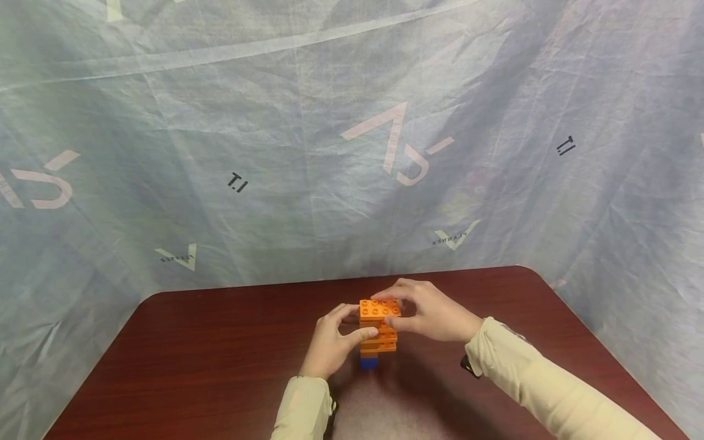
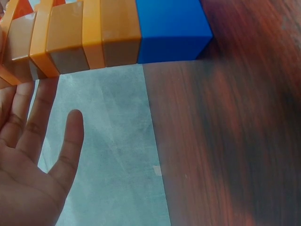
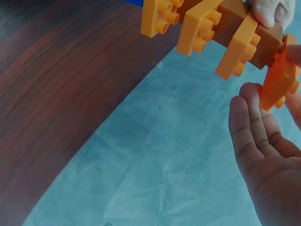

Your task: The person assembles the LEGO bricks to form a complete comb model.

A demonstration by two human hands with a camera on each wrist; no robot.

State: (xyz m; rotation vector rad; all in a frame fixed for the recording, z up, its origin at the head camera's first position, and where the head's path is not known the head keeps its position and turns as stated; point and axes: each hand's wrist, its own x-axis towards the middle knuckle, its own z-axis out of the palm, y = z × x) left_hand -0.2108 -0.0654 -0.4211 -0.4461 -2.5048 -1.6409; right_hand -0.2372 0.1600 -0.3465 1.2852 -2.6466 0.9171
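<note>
A tower of toy building bricks stands on the table, with a blue brick (image 1: 369, 363) at its foot. Above the blue, brown bricks (image 2: 121, 35) alternate with thin orange bricks (image 3: 200, 28) whose studded ends jut to the right. My left hand (image 1: 326, 343) holds the upper tower between thumb and fingers, the thumb on its near side. At the very top, my right hand (image 1: 431, 310) pinches a studded orange brick (image 1: 378, 310) by its right end. In the right wrist view this top brick looks slightly tilted against the brown brick (image 3: 268, 44) beneath it.
The dark red wooden table (image 1: 220, 360) has rounded far corners. A pale printed cloth (image 1: 308, 153) hangs behind it and along both sides. Long light sleeves (image 1: 539, 373) cover the arms, with a dark band (image 1: 469, 365) at the right wrist.
</note>
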